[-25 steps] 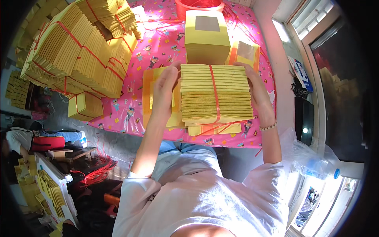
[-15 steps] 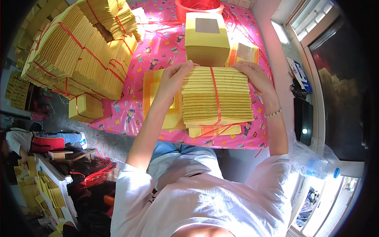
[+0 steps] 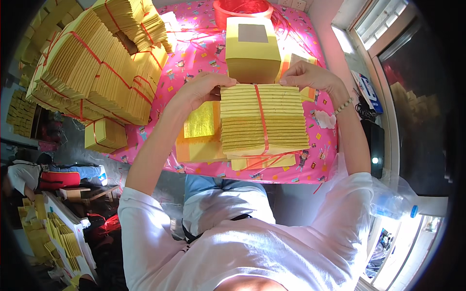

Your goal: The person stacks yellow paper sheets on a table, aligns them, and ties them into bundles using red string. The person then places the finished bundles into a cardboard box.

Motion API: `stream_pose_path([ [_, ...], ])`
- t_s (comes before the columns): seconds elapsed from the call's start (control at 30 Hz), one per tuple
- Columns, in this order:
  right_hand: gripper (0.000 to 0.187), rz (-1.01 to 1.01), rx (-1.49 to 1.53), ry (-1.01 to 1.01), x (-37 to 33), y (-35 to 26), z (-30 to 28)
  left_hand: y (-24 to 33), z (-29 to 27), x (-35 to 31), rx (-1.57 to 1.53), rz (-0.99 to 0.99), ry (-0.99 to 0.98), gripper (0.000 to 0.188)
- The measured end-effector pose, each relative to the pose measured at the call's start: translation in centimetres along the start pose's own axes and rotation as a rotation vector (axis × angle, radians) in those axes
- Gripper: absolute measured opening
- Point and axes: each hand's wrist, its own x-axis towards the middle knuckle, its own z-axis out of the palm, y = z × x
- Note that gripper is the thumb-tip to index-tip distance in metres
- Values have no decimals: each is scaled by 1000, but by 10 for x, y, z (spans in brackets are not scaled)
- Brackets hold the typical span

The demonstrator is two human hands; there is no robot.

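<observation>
Seen remotely, the pink-covered desk (image 3: 318, 160) carries tied yellow stacks (image 3: 87, 72) at left. I see the yellow paper bundle (image 3: 284, 120) near its front edge. My left hand (image 3: 206, 88) and right hand (image 3: 313, 76) meet the bundle's far corners, fingers bent; I cannot tell whether either grip is closed on it. Uneven pressure could, I judge, shift the narrow red strap (image 3: 260, 109), letting layers fan apart.

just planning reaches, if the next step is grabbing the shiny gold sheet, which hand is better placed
Likely the left hand: it is nearer the shiny gold sheet, by the strapped paper bundle's far left corner. The right hand is by the far right corner.
</observation>
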Motion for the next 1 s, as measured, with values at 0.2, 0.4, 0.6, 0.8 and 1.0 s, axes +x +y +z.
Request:
stream_pose_path([
  [0.2,30,-171,-97,73,0,3,11,7,2,-6,179,92,59,24],
  [0.4,23,-253,-180,258,-10,0,31,-4,6,-3,290,264,100,24],
  [0.6,22,-315,-198,345,-14,1,40,-13,5,4,415,379,161,25],
  [0.8,22,-322,-172,390,-16,0,46,-19,8,7,521,436,262,26],
  [1.0,21,-347,-196,442,-15,5,49,-23,16,3,543,523,354,24],
])
